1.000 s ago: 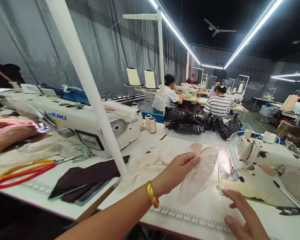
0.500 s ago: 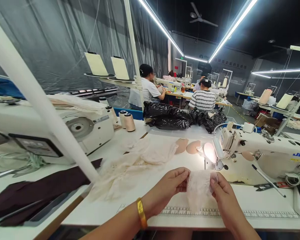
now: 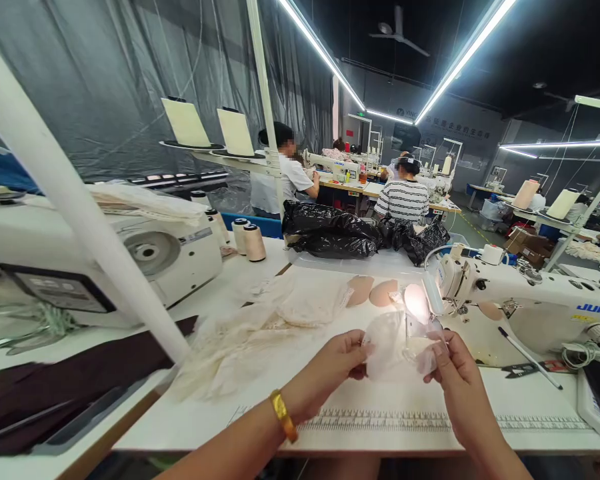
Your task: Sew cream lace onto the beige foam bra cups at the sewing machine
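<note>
A sheer white piece of fabric (image 3: 393, 357) is stretched between my two hands, just in front of the sewing machine's needle area. My left hand (image 3: 343, 357) pinches its left edge, with a gold bracelet on that wrist. On the other side, my right hand (image 3: 453, 367) grips the right edge between thumb and fingers. The white JUKI sewing machine (image 3: 535, 307) stands to the right, its lamp shining on the spot behind the fabric. Beige cup-shaped pieces (image 3: 383, 293) lie left of the needle. A pile of sheer cream fabric (image 3: 260, 333) spreads over the table to their left.
A printed ruler (image 3: 370, 420) runs along the table's front edge. Thread snips (image 3: 517, 370) and a white stick lie at right. Black plastic bags (image 3: 330, 230) and thread cones (image 3: 254, 243) sit behind. A slanted white pole (image 3: 80, 187) crosses the left. Co-workers sit farther back.
Between my hands, the fabric has gone from hanging bunched and narrow to spread wider and lifted. My right hand has shifted slightly right, and the view has turned a little.
</note>
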{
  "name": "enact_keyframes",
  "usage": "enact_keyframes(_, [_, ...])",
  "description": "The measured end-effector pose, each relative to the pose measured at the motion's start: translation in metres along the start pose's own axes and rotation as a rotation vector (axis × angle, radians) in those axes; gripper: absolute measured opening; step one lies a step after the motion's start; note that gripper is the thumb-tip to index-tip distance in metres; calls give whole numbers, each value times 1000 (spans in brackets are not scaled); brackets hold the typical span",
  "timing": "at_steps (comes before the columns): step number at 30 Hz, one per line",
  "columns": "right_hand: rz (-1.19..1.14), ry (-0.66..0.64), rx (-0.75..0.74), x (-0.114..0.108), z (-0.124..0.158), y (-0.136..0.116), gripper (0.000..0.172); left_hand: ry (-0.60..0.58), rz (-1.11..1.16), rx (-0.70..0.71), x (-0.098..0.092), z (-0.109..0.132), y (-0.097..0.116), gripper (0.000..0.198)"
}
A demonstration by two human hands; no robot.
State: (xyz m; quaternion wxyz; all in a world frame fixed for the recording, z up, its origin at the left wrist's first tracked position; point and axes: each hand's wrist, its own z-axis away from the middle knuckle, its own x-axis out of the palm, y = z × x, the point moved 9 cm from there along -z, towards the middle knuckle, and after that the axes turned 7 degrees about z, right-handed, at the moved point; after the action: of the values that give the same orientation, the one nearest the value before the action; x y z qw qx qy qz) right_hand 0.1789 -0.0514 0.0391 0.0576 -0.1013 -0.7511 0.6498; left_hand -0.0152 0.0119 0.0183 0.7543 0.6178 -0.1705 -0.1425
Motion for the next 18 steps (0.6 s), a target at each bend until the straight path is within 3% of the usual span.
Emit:
enact_keyframes(2, [-83,4,39,-1,-2,6,51,184,-154,153,-22,4,14,67])
enact_keyframes(3, [-110,-10,53,1,-2,8,54,196,-217,241,-22,9,23,71])
enact_keyframes(6, [-146,-68,83,14,2,11,63,-42,-335,363,12,24,34,86])
enact_keyframes(8, [-150,-93,87,21,5,10,70,-179,-356,342,34,29,32,90])
enact_keyframes(10, [-130,-116,84,22,8,8,71,-266,-315,268,48,26,27,65])
enact_keyframes(12, [-67,-148,73,18,9,5,61,-351,-257,161,55,19,20,41])
enact_keyframes(15, [206,-185,-14,0,8,-6,46,-401,-216,65,53,12,17,48])
enact_keyframes(18, [594,-113,-248,-21,7,-36,42,-452,-242,55,55,14,24,50])
